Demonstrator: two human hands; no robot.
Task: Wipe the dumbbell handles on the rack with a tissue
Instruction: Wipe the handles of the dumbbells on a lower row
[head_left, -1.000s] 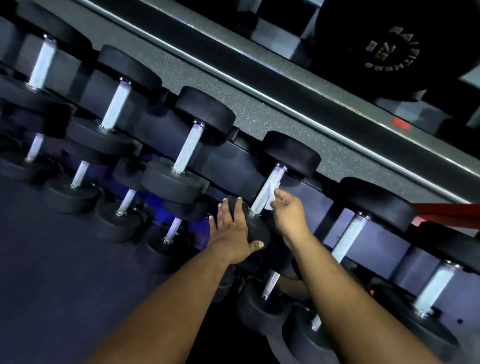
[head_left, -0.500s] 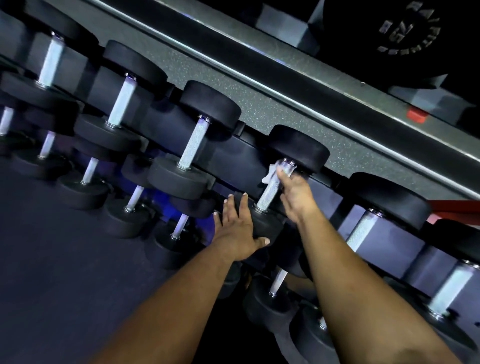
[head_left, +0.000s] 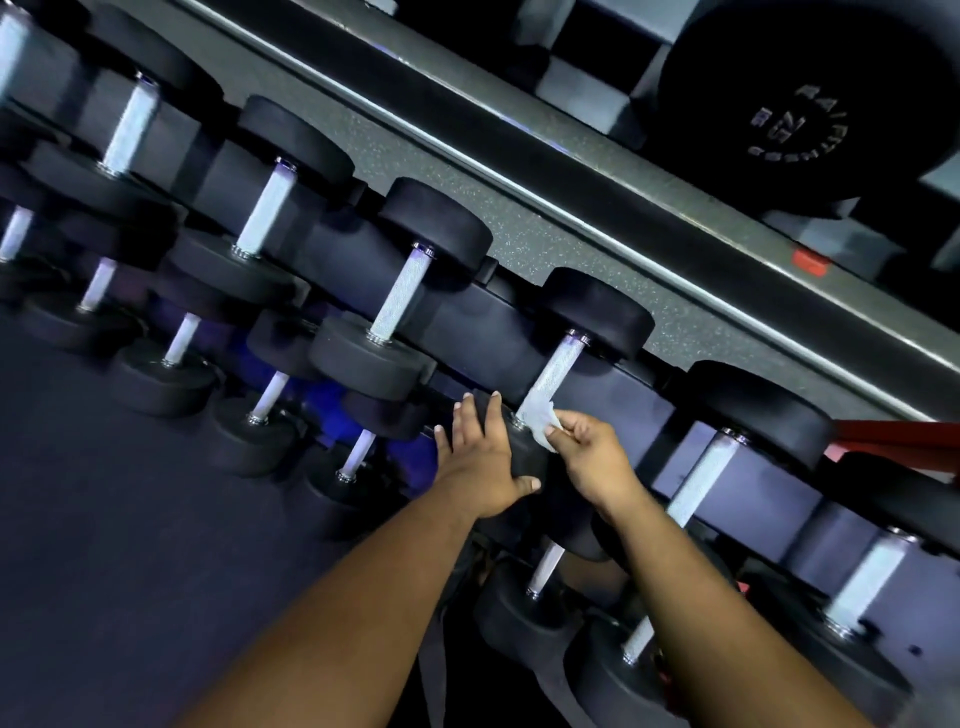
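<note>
Black dumbbells with knurled silver handles lie in rows on a dark rack (head_left: 467, 332). My right hand (head_left: 592, 452) pinches a white tissue (head_left: 540, 421) against the lower end of one silver handle (head_left: 553, 376) in the upper row. My left hand (head_left: 483, 457) rests flat, fingers straight, on that dumbbell's near black head (head_left: 524, 457). The far head (head_left: 597, 312) of the same dumbbell is in plain sight above.
More dumbbells fill the rack to the left (head_left: 400, 296) and right (head_left: 706, 478), with a lower row below (head_left: 540, 566). A large black weight plate (head_left: 800, 98) hangs at the upper right. Dark floor (head_left: 130, 545) spreads at the lower left.
My right hand has slid the tissue down the handle from its upper end to its lower end. My left hand stays on the near head.
</note>
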